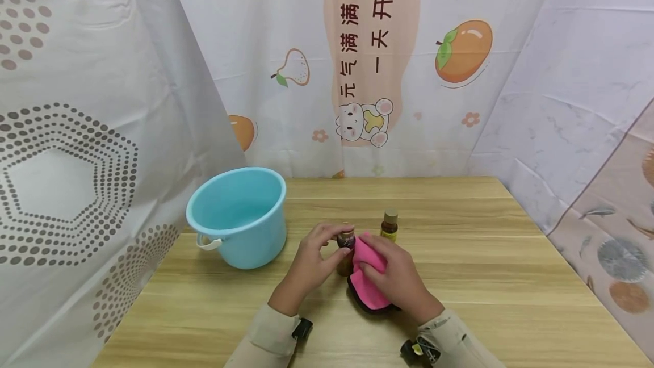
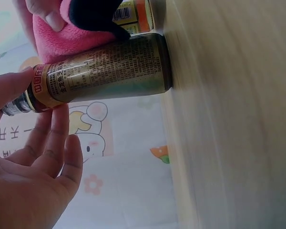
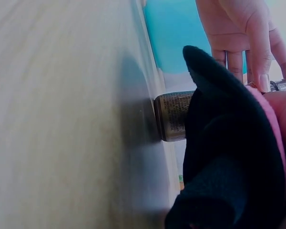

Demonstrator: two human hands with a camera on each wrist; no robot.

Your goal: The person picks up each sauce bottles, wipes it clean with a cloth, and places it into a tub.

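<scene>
A dark bottle [image 1: 345,266] with a gold label covered in Chinese print [image 2: 109,71] stands upright on the wooden table. Near its neck, the thumb and fingers of my left hand [image 1: 313,260] grip it. My right hand [image 1: 401,277] holds a pink cleaning cloth [image 1: 370,291] with a black reverse side [image 3: 229,152], bunched against the right side of the bottle. The cloth covers part of the bottle's body in the head view. Just behind my right hand stands a second brown bottle [image 1: 390,225] with a tan cap and yellow label, its lower part hidden.
A light blue bucket [image 1: 255,234] with a white handle grip [image 1: 208,243] stands to the left on the table [image 1: 485,254]. Printed white curtains [image 1: 286,129] hang behind and along both sides of the table.
</scene>
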